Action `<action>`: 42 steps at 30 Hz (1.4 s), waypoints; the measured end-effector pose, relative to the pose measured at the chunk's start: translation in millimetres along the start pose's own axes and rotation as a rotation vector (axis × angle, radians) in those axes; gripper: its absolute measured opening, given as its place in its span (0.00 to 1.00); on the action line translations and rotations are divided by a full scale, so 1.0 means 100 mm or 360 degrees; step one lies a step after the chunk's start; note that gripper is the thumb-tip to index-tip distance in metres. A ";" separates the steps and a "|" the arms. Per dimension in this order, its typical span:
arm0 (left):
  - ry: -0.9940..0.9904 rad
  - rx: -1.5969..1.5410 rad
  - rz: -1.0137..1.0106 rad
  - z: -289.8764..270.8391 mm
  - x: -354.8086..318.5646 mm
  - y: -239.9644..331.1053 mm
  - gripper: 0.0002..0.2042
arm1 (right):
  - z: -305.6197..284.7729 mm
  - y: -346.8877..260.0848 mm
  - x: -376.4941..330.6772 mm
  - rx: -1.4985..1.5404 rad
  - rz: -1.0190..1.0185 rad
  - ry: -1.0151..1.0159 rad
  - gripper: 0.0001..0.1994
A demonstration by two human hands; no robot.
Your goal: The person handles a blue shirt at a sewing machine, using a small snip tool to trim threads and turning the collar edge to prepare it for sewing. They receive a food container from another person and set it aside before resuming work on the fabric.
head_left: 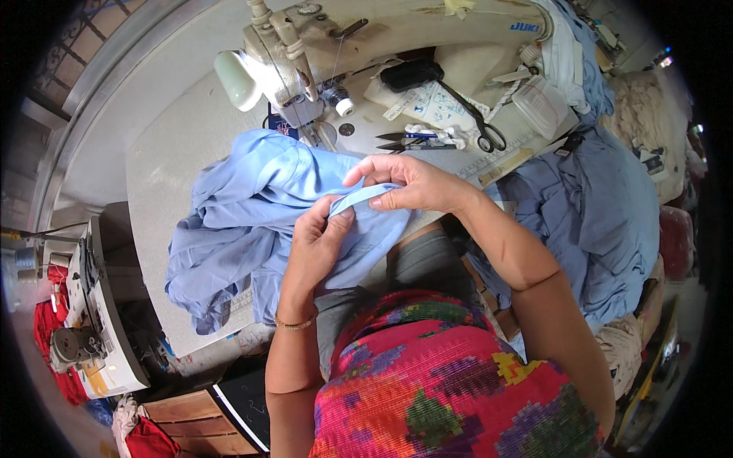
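A light blue garment (244, 191) lies bunched on the sewing table, and its near part hangs over the front edge toward my lap. My left hand (321, 233) pinches a folded edge of the cloth between thumb and fingers. Just right of it, my right hand (405, 183) grips the same folded edge, thumb below and fingers curled above. The strip between both hands is doubled over. Behind the garment stands the sewing machine (305, 65), its lamp lit; cloth partly hides the needle area.
Thread snips (401, 145), large black scissors (473, 114) and a clear plastic box (538, 107) lie on the table (164, 145) at the back right. A heap of blue cloth (595, 221) sits to my right. Another machine (72, 343) with red cloth stands at far left.
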State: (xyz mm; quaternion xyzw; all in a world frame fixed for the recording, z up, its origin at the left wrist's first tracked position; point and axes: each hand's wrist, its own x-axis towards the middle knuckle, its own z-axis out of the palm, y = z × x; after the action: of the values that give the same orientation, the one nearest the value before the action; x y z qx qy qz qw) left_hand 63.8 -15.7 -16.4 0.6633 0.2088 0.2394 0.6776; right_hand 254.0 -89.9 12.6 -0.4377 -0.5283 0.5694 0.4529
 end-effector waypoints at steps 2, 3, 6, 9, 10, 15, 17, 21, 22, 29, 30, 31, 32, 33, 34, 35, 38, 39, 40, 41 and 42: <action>-0.0006 0.0023 -0.0035 0.01 0.01 0.03 0.08 | 0.00 0.04 0.01 0.0076 -0.0089 0.0001 0.18; -0.0009 0.0035 -0.0053 0.01 0.02 0.03 0.08 | 0.00 0.06 0.02 0.0113 -0.0134 0.0002 0.18; 0.0021 0.0010 -0.0030 0.00 0.02 0.00 0.08 | -0.01 0.10 0.04 0.0192 -0.0115 -0.0011 0.17; 0.0015 0.0046 -0.0037 -0.01 0.02 0.02 0.08 | -0.01 0.11 0.06 0.0217 -0.0139 0.0004 0.17; 0.0054 0.0102 -0.0027 0.00 0.01 0.04 0.07 | 0.00 0.11 0.06 0.0227 -0.0140 0.0010 0.17; 0.0673 0.0977 0.0696 0.12 -0.01 0.13 0.06 | 0.03 0.09 0.07 0.0106 -0.0190 0.0081 0.17; 0.0553 0.0794 0.0601 0.14 -0.13 0.24 0.06 | 0.04 0.06 0.04 0.0048 -0.0180 0.0164 0.17; 0.0044 -0.0153 -0.0146 0.22 -0.33 0.20 0.09 | 0.16 -0.04 -0.02 -0.0570 -0.0242 0.0356 0.18; -0.0036 -0.0366 -0.0286 0.28 -0.31 0.18 0.10 | 0.18 -0.04 -0.03 -0.0848 -0.0379 0.0378 0.18; 0.0179 -0.1279 -0.0280 0.27 -0.16 -0.11 0.21 | 0.41 0.02 -0.18 -0.2288 -0.0913 0.0416 0.12; 0.0207 -0.1309 -0.0304 0.26 -0.16 -0.13 0.24 | 0.43 0.03 -0.20 -0.2330 -0.0898 0.0417 0.12; 0.0265 -0.1436 -0.0367 0.24 -0.14 -0.18 0.20 | 0.45 0.04 -0.22 -0.2371 -0.0879 0.0421 0.12; 0.0222 -0.1414 -0.0354 0.23 -0.13 -0.18 0.17 | 0.46 0.06 -0.23 -0.2411 -0.0859 0.0425 0.11; 0.0180 -0.1393 -0.0341 0.22 -0.11 -0.18 0.15 | 0.46 0.06 -0.24 -0.2421 -0.0843 0.0413 0.11; 0.0140 -0.1371 -0.0330 0.21 -0.11 -0.17 0.12 | 0.46 0.06 -0.26 -0.2428 -0.0825 0.0400 0.11; 0.0192 -0.1347 -0.0356 0.22 -0.09 -0.15 0.09 | 0.46 0.07 -0.26 -0.2434 -0.0808 0.0387 0.10; 0.0285 -0.1351 -0.0382 0.25 -0.05 -0.12 0.05 | 0.46 0.07 -0.26 -0.2419 -0.0868 0.0402 0.09; 0.0275 -0.1405 -0.0357 0.23 -0.05 -0.15 0.05 | 0.46 0.08 -0.26 -0.2387 -0.0879 0.0402 0.09; 0.0266 -0.1459 -0.0330 0.22 -0.04 -0.16 0.04 | 0.45 0.08 -0.26 -0.2355 -0.0889 0.0401 0.09; 0.0296 -0.1421 -0.0327 0.23 -0.04 -0.15 0.04 | 0.44 0.09 -0.27 -0.2324 -0.0900 0.0400 0.09; 0.0326 -0.1383 -0.0323 0.25 -0.03 -0.10 0.04 | 0.43 0.10 -0.26 -0.2283 -0.0921 0.0415 0.09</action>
State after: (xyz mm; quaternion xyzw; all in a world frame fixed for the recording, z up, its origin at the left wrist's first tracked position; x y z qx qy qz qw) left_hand 76.4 -37.5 -26.0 0.2667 0.2188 0.3014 0.8889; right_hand 217.4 -124.8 5.1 -0.5317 -0.8026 -0.1076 0.2483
